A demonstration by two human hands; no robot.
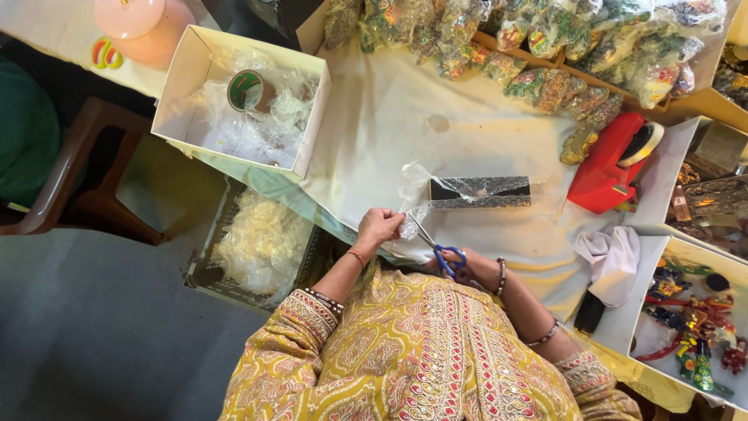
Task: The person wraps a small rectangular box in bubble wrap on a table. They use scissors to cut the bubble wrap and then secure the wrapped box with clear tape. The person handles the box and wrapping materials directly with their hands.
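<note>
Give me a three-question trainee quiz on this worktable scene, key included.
1. True or false: the right hand holds blue-handled scissors.
2. What does the left hand pinch?
A. a roll of tape
B. clear plastic film
C. a white cloth
3. Fill in: the red tape dispenser sits on the ____ side of the long dark box, as the camera sees it.

Key: 1 true; 2 B; 3 right.

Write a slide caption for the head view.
Left hand holds clear wrap; right hand cuts it with blue-handled scissors.
</note>
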